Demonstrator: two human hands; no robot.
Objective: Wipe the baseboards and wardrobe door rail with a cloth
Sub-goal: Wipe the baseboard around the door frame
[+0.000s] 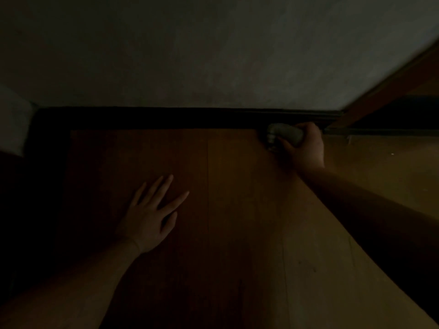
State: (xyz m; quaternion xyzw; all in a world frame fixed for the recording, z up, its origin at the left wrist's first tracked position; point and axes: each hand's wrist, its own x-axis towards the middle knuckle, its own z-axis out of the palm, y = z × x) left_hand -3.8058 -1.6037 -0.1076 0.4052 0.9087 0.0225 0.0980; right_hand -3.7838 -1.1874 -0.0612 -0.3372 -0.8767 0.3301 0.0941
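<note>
Baseboard (pixel 190 118) runs dark along the foot of the wall (pixel 213 55), and the cloth (pixel 283 136) is bunched up right against it, near the right end where the wooden door frame (pixel 380 91) comes down. The right hand (pixel 306 146) has its fingers curled round the wad, thumb tucked underneath, so it's a full grip and not just a flat press. That probably makes sense: a balled cloth gets into the corner where board meets floor (pixel 237 210) better than a flat one would.

The left hand (pixel 152 214) holds nothing. It's spread flat on the floorboards, fingers straight and fanned out, well apart from the cloth. Looks like a prop, since the person seems to be down low and leaning forward, and that arm takes the weight while the other reaches.

Lighting is really dim, so whether the dark track (pixel 380 131) past the door frame is the wardrobe rail can't be told for sure. Most of the board to the left looks still to do, going by where the cloth sits.
</note>
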